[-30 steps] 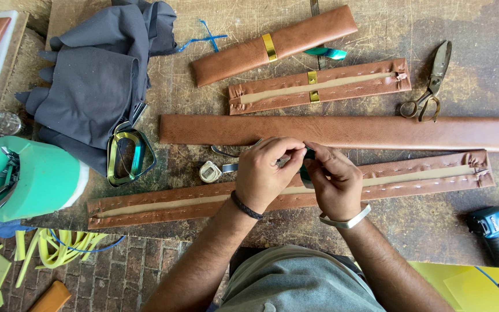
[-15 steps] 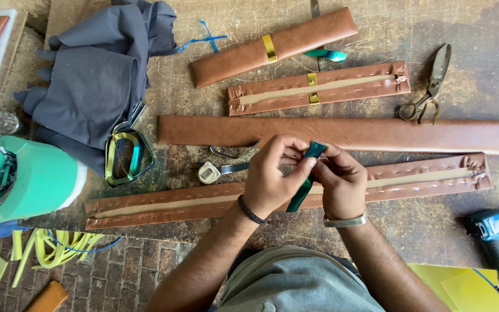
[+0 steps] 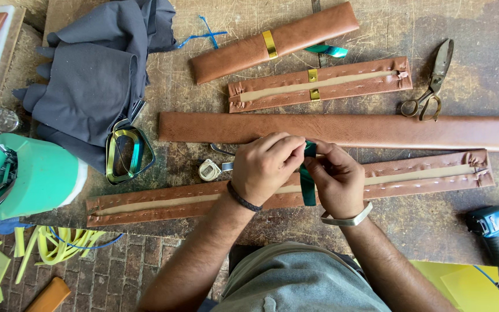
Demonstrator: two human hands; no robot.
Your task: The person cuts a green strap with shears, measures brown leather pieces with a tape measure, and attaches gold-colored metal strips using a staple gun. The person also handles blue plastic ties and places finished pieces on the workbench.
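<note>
From my seat I see the left hand (image 3: 267, 167) and the right hand (image 3: 335, 182) meeting over the long brown leather-covered strip with a tan centre line (image 3: 163, 202) on the scarred wooden workbench (image 3: 480, 23). Both pinch a narrow dark green ribbon strap (image 3: 306, 184), thumbs and fingertips closed tight on its top end; its lower part hangs down between the hands across the strip. The pinched end is hidden behind the fingers, so I cannot tell how it is folded.

The middle of the strip is covered by both hands. A small round metal tape measure (image 3: 209, 170) lies just left of the left hand, partly hidden by it. A blue power stapler (image 3: 498, 231) is cut off at the right edge.
</note>
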